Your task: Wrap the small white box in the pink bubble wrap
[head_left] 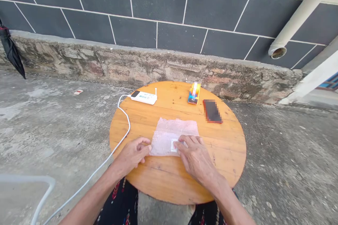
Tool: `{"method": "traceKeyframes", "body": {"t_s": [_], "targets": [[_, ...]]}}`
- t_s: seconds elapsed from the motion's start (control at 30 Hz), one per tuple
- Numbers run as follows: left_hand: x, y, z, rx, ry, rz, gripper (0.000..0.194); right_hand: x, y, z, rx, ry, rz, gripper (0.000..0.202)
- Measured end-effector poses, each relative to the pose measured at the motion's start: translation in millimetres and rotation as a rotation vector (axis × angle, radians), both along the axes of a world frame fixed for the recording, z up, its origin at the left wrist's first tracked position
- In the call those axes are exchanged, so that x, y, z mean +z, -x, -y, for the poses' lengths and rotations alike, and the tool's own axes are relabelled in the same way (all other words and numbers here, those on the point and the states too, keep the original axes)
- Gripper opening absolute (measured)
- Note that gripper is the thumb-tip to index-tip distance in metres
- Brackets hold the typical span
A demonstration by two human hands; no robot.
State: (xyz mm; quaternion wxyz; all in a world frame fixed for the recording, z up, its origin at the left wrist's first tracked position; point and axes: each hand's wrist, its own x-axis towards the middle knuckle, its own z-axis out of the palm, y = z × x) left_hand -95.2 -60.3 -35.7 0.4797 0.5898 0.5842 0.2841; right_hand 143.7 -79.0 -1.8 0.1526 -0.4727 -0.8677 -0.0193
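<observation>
A thin, pinkish, see-through sheet that looks like bubble wrap (169, 128) lies flat on the round wooden table (158, 179). On its near part rests a small white square item (173, 145) with a reddish mark. My right hand (194, 153) bends over the sheet, its fingertips closed on the right side of the white item and hiding part of it. My left hand (134, 153) is at the sheet's near left corner, thumb and forefinger drawn together at the edge.
A white power bank (144, 97) with a white cable (129, 119) stands at the back left. A tape roll in a colourful dispenser (194, 93) and a red-edged phone (212, 111) lie at the back right. Beyond the table runs a stone-based wall (126, 65).
</observation>
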Motion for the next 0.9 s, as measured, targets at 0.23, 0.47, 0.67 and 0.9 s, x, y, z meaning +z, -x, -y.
{"method": "traceKeyframes", "body": {"t_s": [0.23, 0.47, 0.67, 0.9], "targets": [[5.9, -10.3, 0.1, -0.038, 0.254, 0.161, 0.042, 1.8, -0.4, -1.1, 0.014, -0.015, -0.003, 0.021], [-1.7, -24.0, -1.7, 0.128, 0.196, 0.201, 0.038, 0.7, -3.7, -3.1, 0.028, -0.01, -0.011, 0.02], [-9.2, -40.8, -0.9, 0.249, 0.134, 0.205, 0.035, 3.7, -3.8, -7.4, 0.053, -0.017, 0.007, 0.018], [-8.0, -51.0, -0.5, 0.344, 0.074, 0.262, 0.047, 13.8, -0.7, -10.7, 0.069, -0.006, 0.118, 0.013]]}}
